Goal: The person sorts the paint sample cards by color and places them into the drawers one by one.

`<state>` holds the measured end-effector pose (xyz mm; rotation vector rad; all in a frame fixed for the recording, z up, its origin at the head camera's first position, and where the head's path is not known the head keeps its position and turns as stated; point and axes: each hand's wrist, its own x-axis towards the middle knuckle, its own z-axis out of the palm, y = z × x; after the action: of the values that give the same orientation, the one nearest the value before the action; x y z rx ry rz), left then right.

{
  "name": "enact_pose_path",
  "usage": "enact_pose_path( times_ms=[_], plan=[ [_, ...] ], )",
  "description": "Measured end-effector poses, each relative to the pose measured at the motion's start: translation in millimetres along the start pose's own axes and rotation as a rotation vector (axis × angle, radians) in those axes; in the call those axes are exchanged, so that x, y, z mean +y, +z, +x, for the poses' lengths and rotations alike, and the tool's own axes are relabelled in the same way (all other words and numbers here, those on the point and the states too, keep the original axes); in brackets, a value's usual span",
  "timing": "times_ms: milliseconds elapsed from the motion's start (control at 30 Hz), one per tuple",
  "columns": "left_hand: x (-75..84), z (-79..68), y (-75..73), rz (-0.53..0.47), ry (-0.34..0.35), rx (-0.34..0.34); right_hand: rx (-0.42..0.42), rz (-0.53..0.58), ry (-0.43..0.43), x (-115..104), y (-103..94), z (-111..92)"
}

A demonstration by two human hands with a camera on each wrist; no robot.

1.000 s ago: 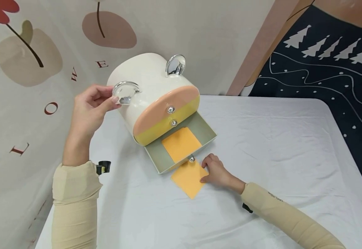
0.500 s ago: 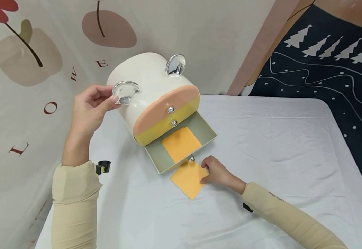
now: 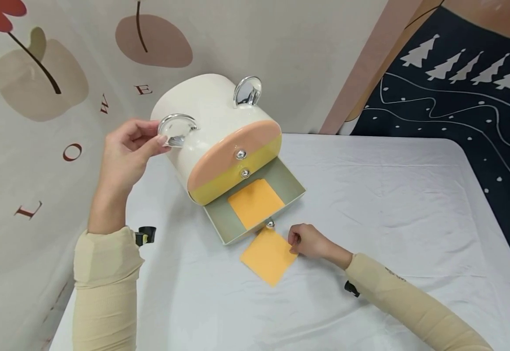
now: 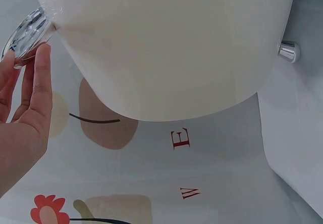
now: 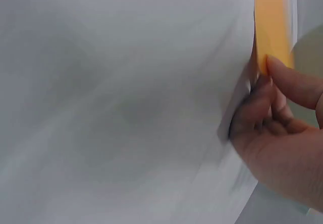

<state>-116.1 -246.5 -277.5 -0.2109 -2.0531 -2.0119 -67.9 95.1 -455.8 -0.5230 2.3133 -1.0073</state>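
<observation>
A white rounded drawer box [image 3: 206, 107] with mirrored ear-like pieces stands on the table. My left hand [image 3: 125, 158] pinches the near silver ear [image 3: 177, 130] between thumb and fingers; the left wrist view also shows this grip on the ear [image 4: 28, 37]. The bottom drawer [image 3: 222, 222], grey-green inside, is pulled out and holds an orange square of paper [image 3: 256, 202]. In front of the drawer, my right hand [image 3: 312, 242] pinches the right corner of a second orange paper square [image 3: 268, 258]. The right wrist view shows thumb and finger on this orange paper [image 5: 272, 27].
Two closed drawers, peach [image 3: 220, 156] and yellow [image 3: 220, 183], have round silver knobs. A white cloth [image 3: 391, 204] covers the table. A printed curtain [image 3: 281, 63] hangs behind, and a dark tree-patterned cloth [image 3: 448, 112] hangs at the right.
My right hand has closed its fingertips on the paper's corner and shifted slightly right, the front paper moving a little with it. My left hand stays on the ear.
</observation>
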Motion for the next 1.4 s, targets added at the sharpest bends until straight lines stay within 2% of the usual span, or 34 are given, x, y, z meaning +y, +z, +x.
enact_pose_path(
  times_ms=[300,533,667,800,900,1100,1267,1400],
  plan=[
    [-0.2,0.4,-1.4,-0.015,0.007,-0.009,-0.121,0.209,-0.035,22.2,-35.6,-13.6],
    [-0.8,0.4,-2.5,-0.006,0.009,-0.009,-0.161,0.251,-0.032,33.4,-86.2,-33.4],
    [-0.4,0.2,-3.0,0.008,0.009,-0.005,-0.138,0.257,-0.032,30.3,-119.4,-44.3],
    [-0.6,-0.2,-3.8,0.004,0.007,-0.002,-0.068,0.265,-0.029,19.6,-148.5,-49.4],
    [-0.8,-0.5,-4.0,-0.001,0.005,-0.002,-0.006,0.257,-0.03,7.6,-163.4,-46.4],
    [-1.0,-0.1,-2.5,-0.003,-0.001,-0.006,0.098,0.242,0.011,-17.1,-168.9,-22.2],
    [-0.2,-0.3,-1.8,-0.006,-0.005,-0.008,0.18,0.25,0.037,-32.7,-155.1,7.0],
    [1.1,-0.4,-1.1,-0.012,-0.008,-0.008,0.194,0.251,0.02,-40.5,-137.2,28.7]
  ],
)
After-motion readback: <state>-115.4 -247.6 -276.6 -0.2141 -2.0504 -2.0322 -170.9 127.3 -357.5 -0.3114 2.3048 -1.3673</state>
